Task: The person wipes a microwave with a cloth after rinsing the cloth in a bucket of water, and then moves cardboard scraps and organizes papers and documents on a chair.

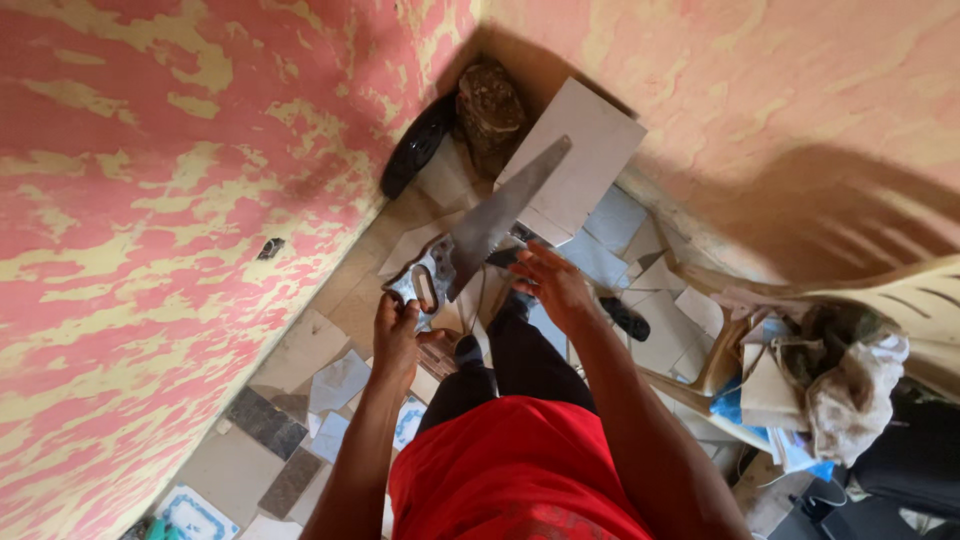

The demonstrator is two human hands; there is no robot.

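Saw (pixel 480 240): held over the tiled floor (pixel 240 465), blade pointing at the corner. Left hand (pixel 397 335): fingers clamped on the handle, arm stretched forward. Right hand (pixel 552 285): fingers spread, palm down just beside the blade, seemingly not gripping. Best practice: firm handle grip, free fingers off the teeth

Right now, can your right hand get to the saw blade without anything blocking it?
Probably yes. The right hand hovers open just beside the saw blade, with nothing visible between them; the left hand holds the saw's handle.
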